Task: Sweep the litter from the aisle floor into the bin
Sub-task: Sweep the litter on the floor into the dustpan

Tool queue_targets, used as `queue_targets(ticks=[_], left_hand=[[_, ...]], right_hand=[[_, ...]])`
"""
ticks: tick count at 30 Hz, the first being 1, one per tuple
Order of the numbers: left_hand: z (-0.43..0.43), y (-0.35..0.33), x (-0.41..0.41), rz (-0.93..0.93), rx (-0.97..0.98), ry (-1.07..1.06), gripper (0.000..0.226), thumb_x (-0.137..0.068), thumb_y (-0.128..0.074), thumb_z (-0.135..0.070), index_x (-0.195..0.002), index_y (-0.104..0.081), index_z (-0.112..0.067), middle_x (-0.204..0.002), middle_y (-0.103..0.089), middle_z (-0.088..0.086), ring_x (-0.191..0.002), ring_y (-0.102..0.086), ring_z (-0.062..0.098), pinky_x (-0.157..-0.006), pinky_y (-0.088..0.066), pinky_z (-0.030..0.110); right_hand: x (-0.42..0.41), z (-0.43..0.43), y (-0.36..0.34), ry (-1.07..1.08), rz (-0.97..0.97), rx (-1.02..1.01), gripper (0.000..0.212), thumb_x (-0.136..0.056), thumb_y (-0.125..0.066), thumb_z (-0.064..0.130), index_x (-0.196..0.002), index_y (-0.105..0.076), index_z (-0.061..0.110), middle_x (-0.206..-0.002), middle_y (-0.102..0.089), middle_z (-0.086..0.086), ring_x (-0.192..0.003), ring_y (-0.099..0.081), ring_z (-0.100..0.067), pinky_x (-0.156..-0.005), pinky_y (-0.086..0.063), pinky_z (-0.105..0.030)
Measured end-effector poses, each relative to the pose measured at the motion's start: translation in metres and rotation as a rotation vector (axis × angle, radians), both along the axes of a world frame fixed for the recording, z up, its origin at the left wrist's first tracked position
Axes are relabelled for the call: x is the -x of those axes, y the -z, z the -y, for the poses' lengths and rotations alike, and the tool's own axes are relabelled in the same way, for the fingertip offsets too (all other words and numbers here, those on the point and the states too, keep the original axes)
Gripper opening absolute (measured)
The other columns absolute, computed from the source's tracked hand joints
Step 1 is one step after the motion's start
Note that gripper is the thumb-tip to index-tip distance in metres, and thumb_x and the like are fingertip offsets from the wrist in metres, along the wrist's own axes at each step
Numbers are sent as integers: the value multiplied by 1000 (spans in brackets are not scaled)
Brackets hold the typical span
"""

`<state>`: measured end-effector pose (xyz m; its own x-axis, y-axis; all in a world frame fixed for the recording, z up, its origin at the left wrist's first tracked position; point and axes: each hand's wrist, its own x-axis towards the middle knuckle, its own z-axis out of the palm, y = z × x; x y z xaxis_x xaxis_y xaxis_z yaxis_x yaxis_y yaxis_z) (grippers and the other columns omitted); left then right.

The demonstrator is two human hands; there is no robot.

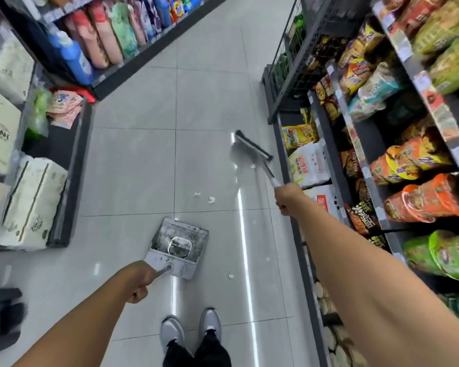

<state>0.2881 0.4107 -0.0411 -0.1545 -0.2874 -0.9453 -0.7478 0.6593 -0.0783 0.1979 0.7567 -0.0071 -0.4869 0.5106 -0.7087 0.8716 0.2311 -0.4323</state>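
Pale grey floor tiles (133, 160) run up the middle of a shop aisle; at the far left stand boxed tissue packs (32, 202) on a low dark shelf (72, 165), with bottles of detergent (77, 59) ranked higher up and further back; nearer the centre, the left hand (141, 280) is curled tight around the handle of a worn white dustpan (178, 247), whose open mouth faces up the aisle and whose tray rests on the tiles just ahead of the person's grey shoes (190, 331); two white scraps (204, 197) lie a little beyond the pan's mouth, apart from it, and another scrap (231, 276) sits just beside the pan's right rear corner; further right, the right hand (286, 197) is closed in a fist around the broom's pale shaft, and the broom head (252, 149) is out near the foot of the right-hand shelving, blurred, with a small white scrap (252, 166) touching or just beside its bristles; snack bags (419, 160) crowd the racks (355, 133) at the far right.

By the look of it the step in hand is gathering: the broom is reaching for the farthest scrap while the pan waits; no bin is in view. Next the bristles need drawing back and leftward along the tiles, collecting the pair of scraps on the way to the pan's lip; the scrap behind the pan will want a separate pass or a turned pan.
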Motion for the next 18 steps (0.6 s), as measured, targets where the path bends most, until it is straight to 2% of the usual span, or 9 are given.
queue_targets(ticks=[1,4,6,7,9,12,15,17,18], left_hand=[[-3,3,1,0,-5,-18,26,-94,-34,-16,-78,-52,-7,-46,-26,1,-46,-21,12,-48,-15,18],[-15,3,1,32,4,-58,24,-95,-34,-15,-80,-48,-4,-46,-30,-1,-45,-20,12,-45,-17,17],[-23,0,-3,26,4,-36,26,-97,-32,-19,-83,-48,-3,-54,-29,-1,-45,-19,11,-44,-17,15],[-25,-2,-6,24,0,-21,27,-97,-31,-20,-86,-48,-3,-55,-28,0,-44,-18,11,-44,-17,15],[-25,-7,-14,15,5,-36,27,-97,-30,-23,-85,-48,-5,-52,-28,-1,-39,-17,11,-43,-16,13],[-19,-16,-23,58,15,-27,25,-96,-32,-23,-91,-51,-8,-47,-30,1,-30,-17,11,-42,-16,14],[-5,-22,-30,55,3,-16,33,-96,-31,-23,-122,-49,-13,-46,-30,3,-44,-16,12,-48,-15,18],[7,-21,-33,92,-25,1,19,-95,-37,-28,-102,-49,-15,-35,-27,-1,-41,-17,12,-48,-15,18],[16,-21,-35,116,-15,26,22,-94,-42,-32,-93,-46,-11,-33,-26,-2,-34,-16,11,-45,-16,16]], right_hand=[[2,-2,3,-46,10,-14,22,-96,-44,11,-74,-44,12,-79,-48,-7,-60,-42,-16,-61,-43,-31],[-8,2,24,-160,81,-40,25,-94,-43,9,-70,-38,17,-90,-49,-8,-69,-47,-20,-78,-48,-33],[-33,18,30,-137,118,-7,5,-94,-46,12,-90,-47,15,-93,-50,-9,-68,-48,-21,-66,-51,-32],[-46,30,28,-101,120,12,9,-94,-48,13,-102,-46,15,-88,-49,-8,-65,-46,-20,-56,-47,-29],[-72,56,27,-59,115,80,23,-92,-48,13,-114,-47,10,-82,-47,-7,-62,-43,-20,-49,-36,-24],[-102,88,6,58,143,263,13,-92,-45,14,-100,-52,7,-68,-42,-6,-47,-31,-15,-38,-28,-16],[-119,77,-32,164,70,327,17,-97,-46,17,-86,-49,4,-65,-43,-10,-46,-30,-15,-34,-25,-14],[-122,55,-54,188,34,281,15,-96,-47,19,-91,-51,5,-69,-47,-12,-45,-33,-13,-33,-25,-17],[-126,51,-60,204,30,263,14,-95,-47,18,-93,-52,5,-70,-48,-13,-44,-33,-13,-33,-25,-17]])
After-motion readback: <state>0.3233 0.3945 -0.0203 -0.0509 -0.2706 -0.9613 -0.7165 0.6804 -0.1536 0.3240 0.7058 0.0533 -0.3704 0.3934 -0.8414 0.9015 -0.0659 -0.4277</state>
